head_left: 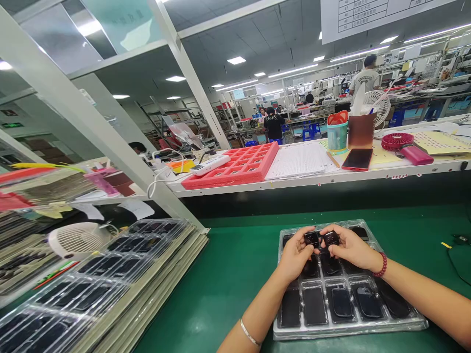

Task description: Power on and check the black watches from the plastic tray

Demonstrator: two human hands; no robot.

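Note:
Above the far half of a clear plastic tray (320, 332), my left hand (297, 252) pinches a small dark square piece with a glossy face (311, 239). Close beside it, my right hand (348, 247) grips a second, similar dark square piece (331, 239). The two pieces sit side by side, nearly touching; what they are exactly I cannot make out. Compartments in the tray carry flat dark rounded pieces, such as one dark panel (341, 301) in the near row. My hands hide part of the far rows.
Stacked trays of dark pieces (99, 274) stand at left, with a white fan (79, 240) behind. On the shelf lie a red foam tray (235, 169), papers (294, 161), a phone (357, 159), a cup (337, 137) and a pink handheld fan (415, 153). A cable (454, 260) lies right.

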